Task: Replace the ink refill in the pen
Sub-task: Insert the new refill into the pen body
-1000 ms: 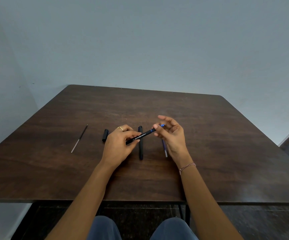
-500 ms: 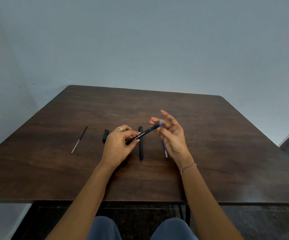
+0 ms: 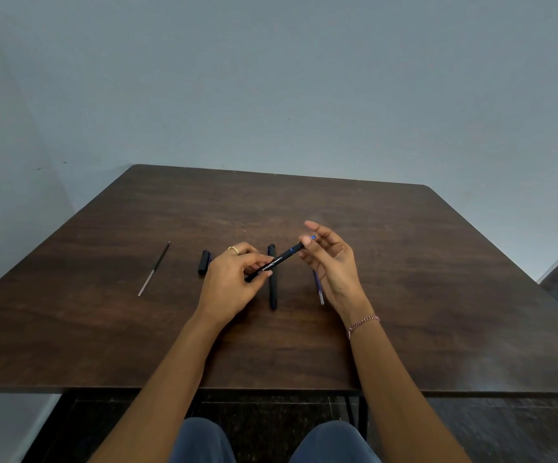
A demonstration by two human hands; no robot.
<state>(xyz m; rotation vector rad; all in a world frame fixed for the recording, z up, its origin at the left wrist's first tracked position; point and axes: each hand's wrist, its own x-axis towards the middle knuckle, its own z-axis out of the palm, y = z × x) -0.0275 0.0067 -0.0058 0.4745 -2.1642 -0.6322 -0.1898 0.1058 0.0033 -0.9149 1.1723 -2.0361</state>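
Note:
My left hand [image 3: 231, 279] grips the lower part of a black pen [image 3: 276, 261] with white lettering, held slanted above the table. Its blue-tipped front end points up and to the right. My right hand [image 3: 336, 262] pinches that front end between the thumb and a finger, with the other fingers spread. A blue refill [image 3: 318, 290] lies on the table under my right hand, partly hidden by it. A thin dark refill [image 3: 154, 269] with a clear end lies apart at the left.
A second black pen body [image 3: 272, 285] lies lengthwise on the dark wooden table [image 3: 438, 262] between my hands. A short black cap [image 3: 204, 262] lies just left of my left hand. A bare wall stands behind the table.
My right hand let its fingers open off the pen's front end, then brought the thumb back onto it. The pen tilted slightly upward. The parts on the table stayed put.

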